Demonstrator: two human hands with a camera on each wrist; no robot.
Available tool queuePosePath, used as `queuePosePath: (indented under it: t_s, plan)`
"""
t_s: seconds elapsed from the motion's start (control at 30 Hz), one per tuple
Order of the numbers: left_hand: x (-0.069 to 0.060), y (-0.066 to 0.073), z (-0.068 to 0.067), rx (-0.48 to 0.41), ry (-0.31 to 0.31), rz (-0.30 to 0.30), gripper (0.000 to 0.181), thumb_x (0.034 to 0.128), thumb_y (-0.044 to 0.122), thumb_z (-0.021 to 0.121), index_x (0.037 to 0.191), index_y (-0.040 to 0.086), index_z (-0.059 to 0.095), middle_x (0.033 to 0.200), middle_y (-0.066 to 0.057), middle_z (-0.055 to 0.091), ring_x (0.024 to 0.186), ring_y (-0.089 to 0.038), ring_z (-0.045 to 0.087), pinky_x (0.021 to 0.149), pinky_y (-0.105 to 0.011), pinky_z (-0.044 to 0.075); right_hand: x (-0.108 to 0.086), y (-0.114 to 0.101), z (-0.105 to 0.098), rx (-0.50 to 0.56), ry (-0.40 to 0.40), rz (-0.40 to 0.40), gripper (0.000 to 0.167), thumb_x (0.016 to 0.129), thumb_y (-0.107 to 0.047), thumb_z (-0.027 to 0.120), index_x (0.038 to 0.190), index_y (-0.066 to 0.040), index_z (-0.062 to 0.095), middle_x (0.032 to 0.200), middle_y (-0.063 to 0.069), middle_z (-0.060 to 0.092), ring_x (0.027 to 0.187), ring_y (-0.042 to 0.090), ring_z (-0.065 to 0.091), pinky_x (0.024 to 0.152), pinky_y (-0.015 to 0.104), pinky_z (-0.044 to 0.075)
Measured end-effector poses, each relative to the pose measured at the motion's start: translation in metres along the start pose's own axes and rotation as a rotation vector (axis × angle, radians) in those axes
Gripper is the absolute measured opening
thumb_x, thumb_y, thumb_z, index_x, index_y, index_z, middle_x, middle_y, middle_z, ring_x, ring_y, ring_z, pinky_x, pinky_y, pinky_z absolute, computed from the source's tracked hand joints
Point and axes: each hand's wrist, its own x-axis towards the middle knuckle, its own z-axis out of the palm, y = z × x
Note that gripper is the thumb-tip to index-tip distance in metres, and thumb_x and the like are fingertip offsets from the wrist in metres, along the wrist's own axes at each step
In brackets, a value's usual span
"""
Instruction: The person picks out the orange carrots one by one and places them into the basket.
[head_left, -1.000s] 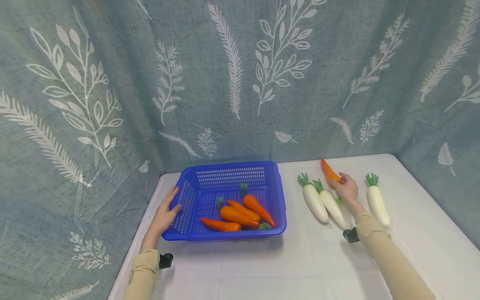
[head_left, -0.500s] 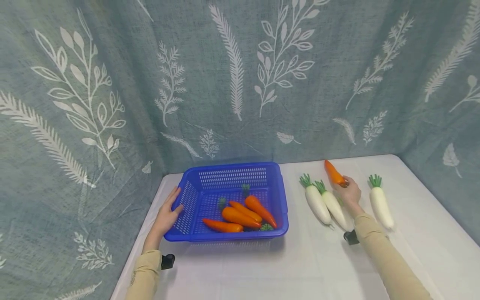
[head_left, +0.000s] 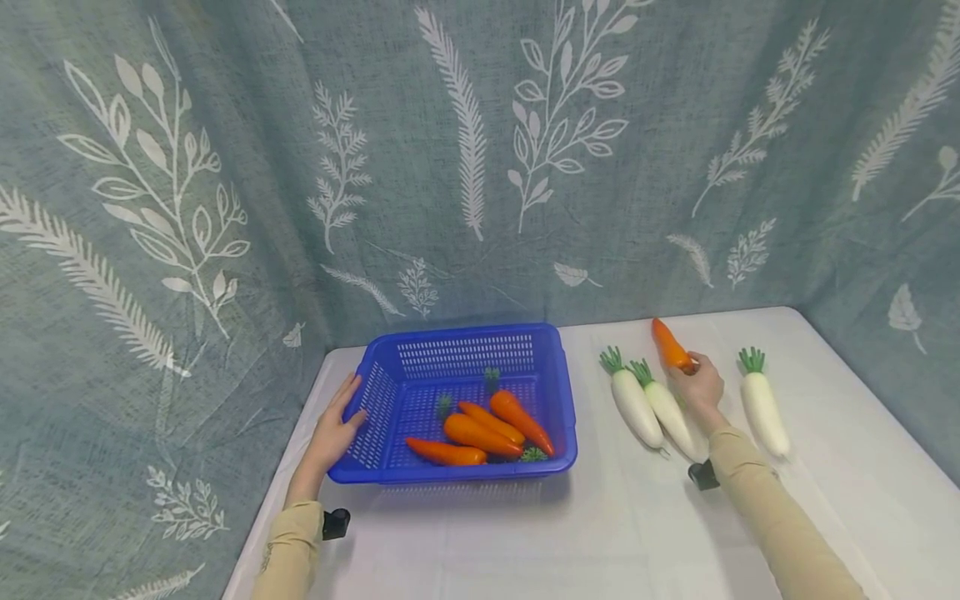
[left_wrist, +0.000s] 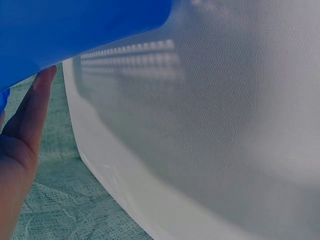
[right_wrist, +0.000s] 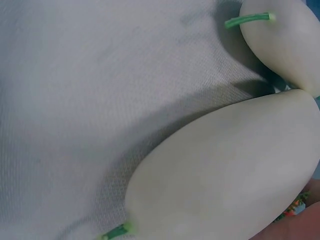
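My left hand [head_left: 334,425] rests on the left side of a blue plastic basket [head_left: 558,400]. Its fingers look fairly straight, and the thumb touches the rim; in the left wrist view the thumb [left_wrist: 37,112] meets the basket's blue edge. At the back right, my right hand [head_left: 699,385] grips the thick top end of an orange carrot [head_left: 670,343], whose tip points toward the curtain. Left of that hand lie two white radishes [head_left: 636,408] with green tops. In the right wrist view, a radish [right_wrist: 225,165] covers most of the hand.
Several carrots [head_left: 480,435] lie in the basket's front half. Another white radish [head_left: 763,413] lies on the right of the white-covered table [head_left: 585,542]. Close behind the table hangs a leaf-patterned green curtain [head_left: 480,167].
The right hand's fingers have settled around the carrot's top end, with the carrot turned slightly. The left hand stays on the basket. The head view has shifted a little.
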Motion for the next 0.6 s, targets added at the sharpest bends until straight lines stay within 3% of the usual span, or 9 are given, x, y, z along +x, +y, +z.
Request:
queuePosePath:
  t_s: [0.6]
  plan:
    - [0.0013, -0.0042, -0.0004, 0.006, -0.011, -0.012, 0.057, 0.0958, 0.000, 0.041, 0.149, 0.000, 0.021, 0.159, -0.021, 0.009, 0.145, -0.043, 0.008, 0.118, -0.057, 0.009, 0.0021, 0.0021, 0.0015, -0.004, -0.015, 0.038, 0.053, 0.093, -0.012, 0.051, 0.140, 0.006, 0.035, 0.134, 0.032, 0.046, 0.122, 0.043, 0.046, 0.106, 0.052, 0.040]
